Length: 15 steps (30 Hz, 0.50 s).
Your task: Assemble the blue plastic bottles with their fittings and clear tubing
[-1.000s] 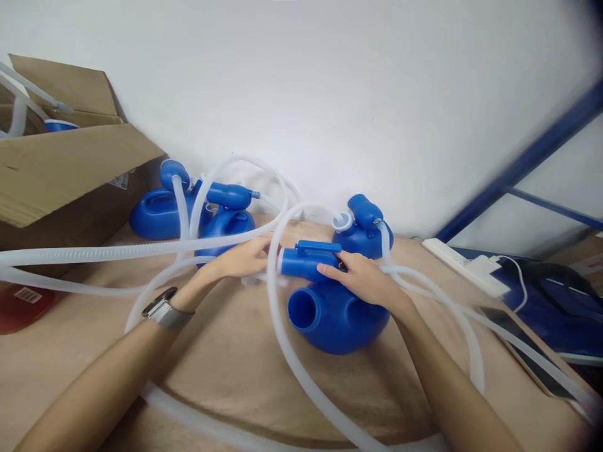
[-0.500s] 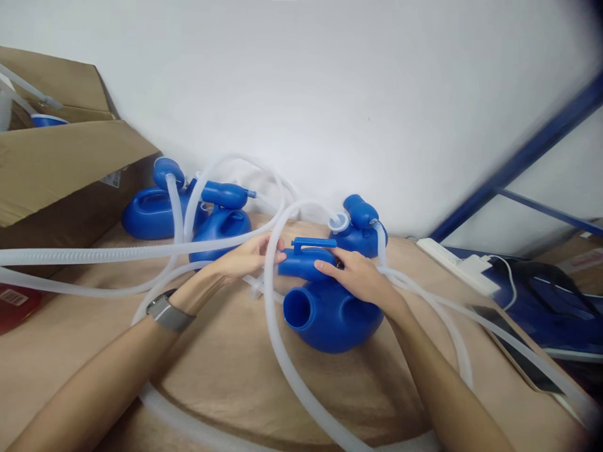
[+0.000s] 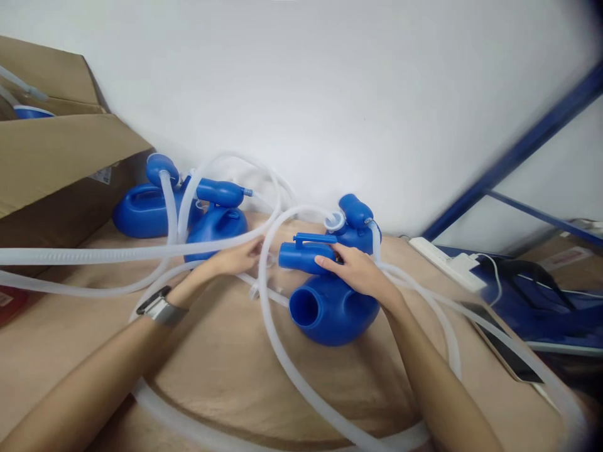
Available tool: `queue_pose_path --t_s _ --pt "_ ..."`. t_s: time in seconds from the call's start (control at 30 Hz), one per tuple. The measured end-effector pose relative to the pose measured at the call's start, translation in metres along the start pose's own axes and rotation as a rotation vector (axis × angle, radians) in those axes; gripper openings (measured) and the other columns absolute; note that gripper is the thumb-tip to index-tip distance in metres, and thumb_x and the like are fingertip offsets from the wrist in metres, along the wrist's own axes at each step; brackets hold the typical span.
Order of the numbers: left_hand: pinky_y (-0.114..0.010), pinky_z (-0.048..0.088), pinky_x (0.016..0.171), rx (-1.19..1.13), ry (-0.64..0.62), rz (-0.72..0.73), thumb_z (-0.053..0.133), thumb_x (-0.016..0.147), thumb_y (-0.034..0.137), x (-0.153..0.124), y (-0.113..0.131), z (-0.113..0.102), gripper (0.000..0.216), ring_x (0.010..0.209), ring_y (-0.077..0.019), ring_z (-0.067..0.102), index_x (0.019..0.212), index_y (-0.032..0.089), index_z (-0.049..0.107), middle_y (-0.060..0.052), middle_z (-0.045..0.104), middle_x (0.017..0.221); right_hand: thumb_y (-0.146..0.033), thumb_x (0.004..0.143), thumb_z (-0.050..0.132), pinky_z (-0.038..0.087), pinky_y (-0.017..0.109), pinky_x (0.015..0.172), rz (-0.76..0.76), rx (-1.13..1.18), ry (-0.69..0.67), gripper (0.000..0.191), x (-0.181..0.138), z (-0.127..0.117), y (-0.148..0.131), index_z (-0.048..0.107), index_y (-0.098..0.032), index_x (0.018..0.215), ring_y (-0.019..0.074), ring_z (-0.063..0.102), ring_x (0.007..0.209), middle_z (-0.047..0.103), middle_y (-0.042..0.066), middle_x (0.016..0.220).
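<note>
My right hand (image 3: pixel 357 269) is wrapped round a blue plastic tube-shaped piece (image 3: pixel 301 258) with a bar-like handle on top. That piece rests over a rounded blue urine bottle (image 3: pixel 348 320), whose wide mouth is uncovered and faces left. To the left, my left hand (image 3: pixel 241 256) has its fingers drawn together, apart from the blue piece. A translucent bit shows at its fingertips; what it is cannot be made out. A white ribbed hose (image 3: pixel 285 364) loops in front, between the left fingertips and the bottle. Behind that loop, a small white fitting (image 3: pixel 255 289) lies on the table.
More blue bottles (image 3: pixel 217 226) with hoses stand at the back left, and another blue bottle (image 3: pixel 357 216) stands behind my right hand. A cardboard box (image 3: pixel 70 150) is at left. On the right lie a white power strip (image 3: pixel 445 263) and a phone (image 3: pixel 504 342).
My left hand has drawn back left from the open end of the blue tube-shaped piece. My right hand keeps its hold; the bottle has turned slightly. The view has shifted a little.
</note>
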<state>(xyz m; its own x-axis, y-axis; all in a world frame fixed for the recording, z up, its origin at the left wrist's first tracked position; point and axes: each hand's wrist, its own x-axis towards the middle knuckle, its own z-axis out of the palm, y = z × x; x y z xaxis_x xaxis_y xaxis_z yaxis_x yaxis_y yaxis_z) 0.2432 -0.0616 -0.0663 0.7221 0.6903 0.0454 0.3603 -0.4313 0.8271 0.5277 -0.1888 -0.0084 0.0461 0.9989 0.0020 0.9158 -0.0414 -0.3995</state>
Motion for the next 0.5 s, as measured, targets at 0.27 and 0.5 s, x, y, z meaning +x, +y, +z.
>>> queue_pose_path --t_s 0.27,0.5 --pt "-0.04 0.058 0.09 0.172 0.171 0.044 0.054 0.096 0.041 -0.004 0.01 0.005 0.031 0.099 -0.0287 0.071 0.11 0.02 0.072 -0.007 0.076 0.106 -0.059 0.091 0.077 0.057 0.041 0.093 -0.149 0.249 0.031 0.059 -0.002 0.004 0.003 0.066 -0.033 0.142 0.0321 0.074 0.112 0.079 0.005 0.126" --pt "-0.038 0.068 0.074 -0.418 0.049 0.017 0.073 0.091 0.066 -0.012 0.047 0.021 0.075 0.109 -0.0313 0.072 0.15 0.022 0.058 -0.019 0.062 0.144 -0.047 0.086 0.085 0.056 0.047 0.108 -0.345 0.295 0.071 0.069 0.002 0.008 0.006 0.066 -0.026 0.148 0.033 0.072 0.123 0.076 0.009 0.137"
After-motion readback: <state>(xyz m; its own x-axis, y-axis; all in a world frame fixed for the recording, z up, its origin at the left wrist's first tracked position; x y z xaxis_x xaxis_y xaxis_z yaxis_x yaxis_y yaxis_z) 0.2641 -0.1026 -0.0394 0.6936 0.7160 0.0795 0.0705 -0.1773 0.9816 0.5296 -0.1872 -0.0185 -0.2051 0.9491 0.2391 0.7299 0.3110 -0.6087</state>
